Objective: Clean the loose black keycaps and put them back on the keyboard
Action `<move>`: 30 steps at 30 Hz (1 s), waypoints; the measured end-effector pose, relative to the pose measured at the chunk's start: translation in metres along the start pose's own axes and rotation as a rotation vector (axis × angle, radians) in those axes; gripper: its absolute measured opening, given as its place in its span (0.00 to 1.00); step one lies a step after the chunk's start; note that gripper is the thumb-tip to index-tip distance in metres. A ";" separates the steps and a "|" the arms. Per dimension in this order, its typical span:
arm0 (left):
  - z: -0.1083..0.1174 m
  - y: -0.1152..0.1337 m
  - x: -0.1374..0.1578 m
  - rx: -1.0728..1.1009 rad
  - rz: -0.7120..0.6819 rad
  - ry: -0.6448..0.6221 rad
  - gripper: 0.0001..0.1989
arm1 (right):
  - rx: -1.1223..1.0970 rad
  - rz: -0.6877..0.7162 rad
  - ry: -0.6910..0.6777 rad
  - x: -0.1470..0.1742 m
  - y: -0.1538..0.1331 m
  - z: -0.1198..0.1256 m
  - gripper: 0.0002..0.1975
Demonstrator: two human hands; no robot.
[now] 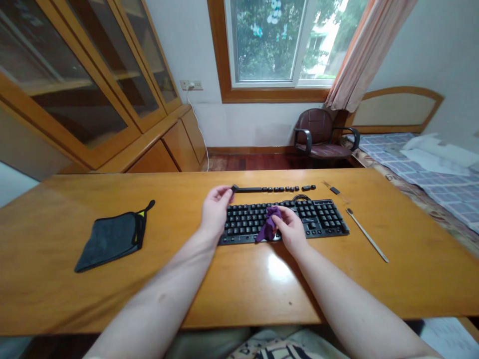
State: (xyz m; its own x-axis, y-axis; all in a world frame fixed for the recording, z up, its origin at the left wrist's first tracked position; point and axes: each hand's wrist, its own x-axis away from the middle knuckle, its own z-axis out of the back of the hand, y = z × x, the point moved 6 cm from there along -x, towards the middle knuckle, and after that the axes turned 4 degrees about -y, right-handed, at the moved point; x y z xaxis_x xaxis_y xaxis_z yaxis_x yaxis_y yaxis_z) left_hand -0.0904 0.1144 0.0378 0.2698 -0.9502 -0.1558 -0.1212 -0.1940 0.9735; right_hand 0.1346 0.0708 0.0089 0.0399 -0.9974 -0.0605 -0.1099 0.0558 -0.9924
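A black keyboard lies on the wooden desk in front of me, with some of its bottom-row keys off. My left hand is at the keyboard's upper left corner, thumb and fingers pinched on a small black keycap. My right hand grips a crumpled purple cloth over the middle of the keyboard. Behind the keyboard runs a line of loose keycaps, with the long black spacebar at its left end, beside my left fingertips.
Right of the keyboard lie a thin brush and a wire keycap puller with a black handle. A dark zip pouch rests on the desk's left part. Beyond the desk stand a glass-doored cabinet, a chair and a bed.
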 end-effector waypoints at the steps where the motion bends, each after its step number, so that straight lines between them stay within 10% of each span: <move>1: -0.014 -0.004 0.021 0.062 0.065 -0.025 0.16 | -0.019 -0.005 -0.006 0.000 0.000 0.000 0.18; 7: -0.052 -0.034 0.084 0.221 0.264 -0.051 0.13 | -0.122 0.019 -0.024 0.000 0.004 0.000 0.18; 13: -0.059 -0.033 0.087 0.213 0.257 -0.217 0.14 | -0.143 0.012 -0.150 0.005 -0.001 -0.011 0.23; 25: -0.050 -0.021 0.082 0.045 0.191 -0.154 0.12 | -0.025 0.028 -0.135 0.003 0.001 -0.007 0.30; 30: -0.053 -0.020 0.081 0.057 0.210 -0.195 0.11 | 0.084 0.095 -0.045 0.003 -0.006 0.000 0.19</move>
State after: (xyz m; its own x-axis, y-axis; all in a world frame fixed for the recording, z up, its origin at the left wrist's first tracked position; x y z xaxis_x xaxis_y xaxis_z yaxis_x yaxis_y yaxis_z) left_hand -0.0153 0.0543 0.0148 0.0454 -0.9989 0.0134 -0.2102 0.0035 0.9776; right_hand 0.1355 0.0679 0.0145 0.0777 -0.9844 -0.1576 -0.0317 0.1556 -0.9873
